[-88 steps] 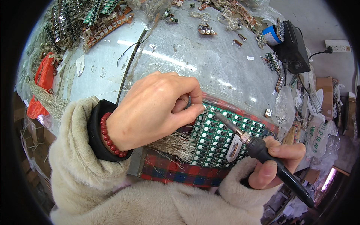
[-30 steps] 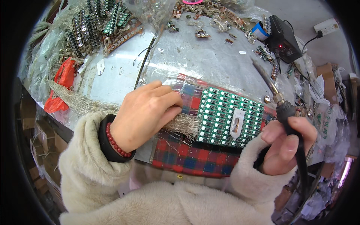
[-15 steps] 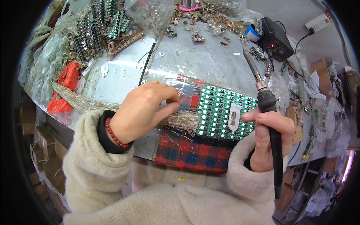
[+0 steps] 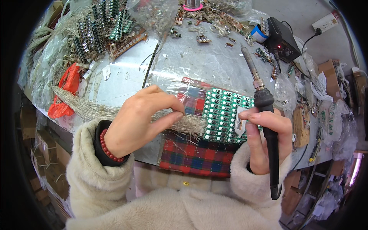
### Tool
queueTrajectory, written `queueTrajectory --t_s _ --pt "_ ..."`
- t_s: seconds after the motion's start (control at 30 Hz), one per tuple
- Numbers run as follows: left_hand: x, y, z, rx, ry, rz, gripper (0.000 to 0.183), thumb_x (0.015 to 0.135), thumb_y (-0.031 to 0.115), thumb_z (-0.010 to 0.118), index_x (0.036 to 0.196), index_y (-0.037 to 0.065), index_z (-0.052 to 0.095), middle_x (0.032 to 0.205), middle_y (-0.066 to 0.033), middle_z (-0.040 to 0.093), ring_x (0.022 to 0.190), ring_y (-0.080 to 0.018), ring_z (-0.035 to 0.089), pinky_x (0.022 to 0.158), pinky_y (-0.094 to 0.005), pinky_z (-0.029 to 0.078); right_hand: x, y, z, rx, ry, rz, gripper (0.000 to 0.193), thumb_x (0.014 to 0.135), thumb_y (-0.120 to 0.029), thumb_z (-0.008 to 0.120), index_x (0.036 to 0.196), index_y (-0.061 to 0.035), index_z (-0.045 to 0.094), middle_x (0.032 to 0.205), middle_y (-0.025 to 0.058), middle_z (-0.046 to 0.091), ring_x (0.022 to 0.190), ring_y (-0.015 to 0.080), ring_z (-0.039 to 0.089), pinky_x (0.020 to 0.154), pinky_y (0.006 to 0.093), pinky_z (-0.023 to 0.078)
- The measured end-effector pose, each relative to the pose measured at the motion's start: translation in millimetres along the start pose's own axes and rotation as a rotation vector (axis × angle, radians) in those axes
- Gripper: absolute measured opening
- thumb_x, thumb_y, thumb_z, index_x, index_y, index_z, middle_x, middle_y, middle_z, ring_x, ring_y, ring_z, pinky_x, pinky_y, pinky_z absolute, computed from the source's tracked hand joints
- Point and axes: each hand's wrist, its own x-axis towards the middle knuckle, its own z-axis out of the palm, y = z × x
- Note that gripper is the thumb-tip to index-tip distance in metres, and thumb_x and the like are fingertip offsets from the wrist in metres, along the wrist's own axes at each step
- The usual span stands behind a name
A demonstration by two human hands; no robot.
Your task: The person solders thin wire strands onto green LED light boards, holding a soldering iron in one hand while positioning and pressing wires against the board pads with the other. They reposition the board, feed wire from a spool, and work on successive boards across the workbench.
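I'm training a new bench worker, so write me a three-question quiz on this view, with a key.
1. Multiple choice: how is the black-handled metal soldering iron held? a) in the left hand; b) in the right hand; c) in both hands.
2. Fill in: a bundle of thin, pale wires lies at the ___ edge of the green rectangular circuit-board panel with white round dots.
3. True or false: the iron's bare metal tip is touching the panel.

Key
1. b
2. left
3. False; the tip shows beyond the panel, against the smooth grey tabletop.
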Motion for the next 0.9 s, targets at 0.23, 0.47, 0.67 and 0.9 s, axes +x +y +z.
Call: queueTrajectory --t_s 0.23,0.47,0.67,0.9 --pt "3.9 31.0 -11.9 0.25 0.103 0.174 0.02 0.069 -0.002 0.072 0.087 0.004 0.065 0.075 -0.0051 0.058 0.071 -0.0228 0.053 0.065 -0.0327 0.041 4.3 3.3 8.4 0.1 -0.03 -0.071 0.035 0.074 0.012 0.069 0.105 0.0005 0.059 0.096 0.0145 0.067 0.081 0.023 0.063 0.074 0.0293 0.05" --pt "11.9 41.9 -15.6 0.206 0.142 0.222 0.02 0.069 -0.004 0.071 0.086 0.004 0.065 0.076 -0.0054 0.059 0.069 -0.0212 0.053 0.061 -0.0311 0.041 4.3 -0.3 23.2 0.133 -0.024 -0.042 0.041 0.068 0.009 0.075 0.104 -0.0025 0.06 0.09 0.0115 0.066 0.072 0.0221 0.06 0.066 0.0287 0.048" --pt "11.5 36.5 -6.2 -0.067 0.108 0.139 0.016 0.073 -0.005 0.069 0.087 0.003 0.066 0.077 -0.0052 0.06 0.066 -0.017 0.053 0.055 -0.028 0.04 6.8 2.7 27.2 0.167 0.024 -0.042 0.037 0.069 0.012 0.073 0.101 -0.0026 0.06 0.084 0.0109 0.066 0.067 0.0201 0.06 0.062 0.0268 0.047" --pt "20.5 36.7 -3.7 -0.146 0.061 0.113 0.013 0.074 -0.001 0.07 0.085 0.004 0.065 0.072 -0.0033 0.058 0.06 -0.0135 0.05 0.052 -0.0264 0.037 10.3 6.1 26.6 0.182 0.028 -0.079 0.036 0.069 0.015 0.071 0.099 -0.0028 0.061 0.082 0.0096 0.065 0.065 0.019 0.057 0.06 0.0269 0.046"
